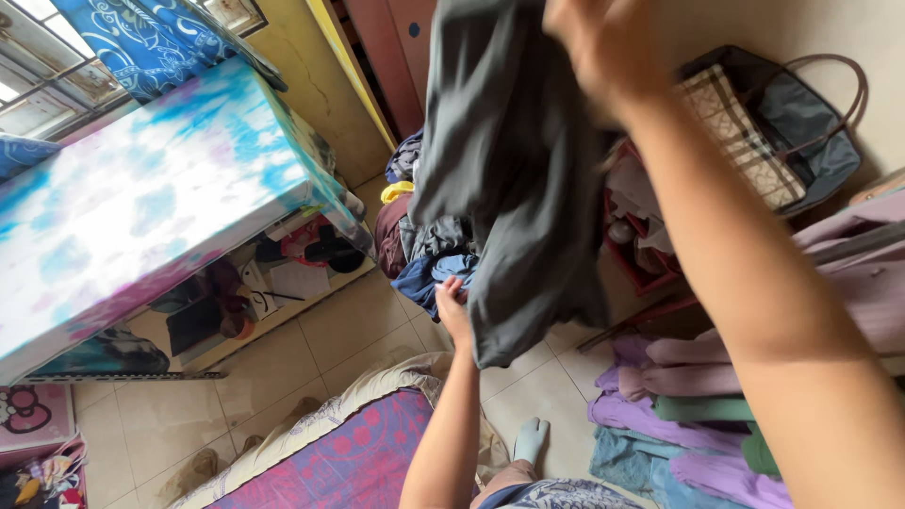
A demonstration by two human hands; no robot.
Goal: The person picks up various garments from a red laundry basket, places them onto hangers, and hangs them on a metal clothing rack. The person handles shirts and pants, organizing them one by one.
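Tiled floor [349,330] and a cluttered bedroom are seen from above. Right hand [603,52], top centre of frame, is blurred; fingers appear clenched on the top of a grey garment [514,170], exact grip not resolvable. Left hand [455,306], centre frame, has fingers pinched on the garment's lower left edge. Garment is held hanging in the air between both hands, above a pile of clothes [429,254] on the floor.

Handling, judged: cloth is thin, soft, light, limp; no stiffness, folds under its own weight. Best taken at hems or corners, spread wide, since a mid-panel grip would bunch it.

Around it: a bed in a blue-and-purple sheet [141,198] at upper left, a patterned mattress [349,452] at bottom centre, folded purple and green clothes [688,415] at lower right, a checked handbag [773,132] at upper right.

Hidden: garment type, its top edge cut off by the frame, right fingertips lost in blur.
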